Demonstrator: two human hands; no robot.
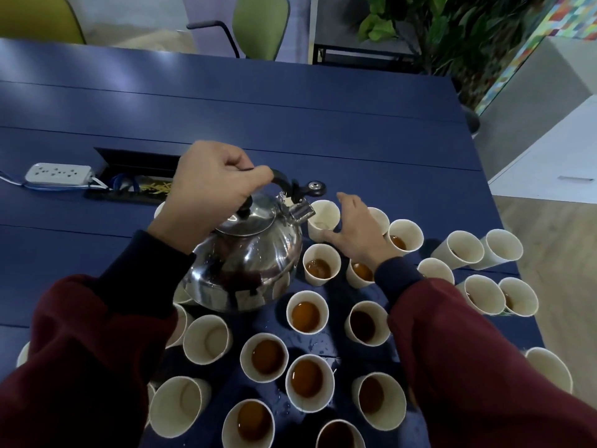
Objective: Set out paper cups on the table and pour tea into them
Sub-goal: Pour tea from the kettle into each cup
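Paper cups (206, 339), over twenty, one kettle (245, 266); left grip (206, 189) curled round its handle; right grip (358, 234) spread

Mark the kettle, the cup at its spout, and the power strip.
kettle (245, 263), head view, on its shiny steel body.
cup at the spout (324, 218), head view, on its inner wall.
power strip (58, 173), head view, on its white top face.

White power strip (58, 173), green chair (258, 25) — leafy plant (452, 30)
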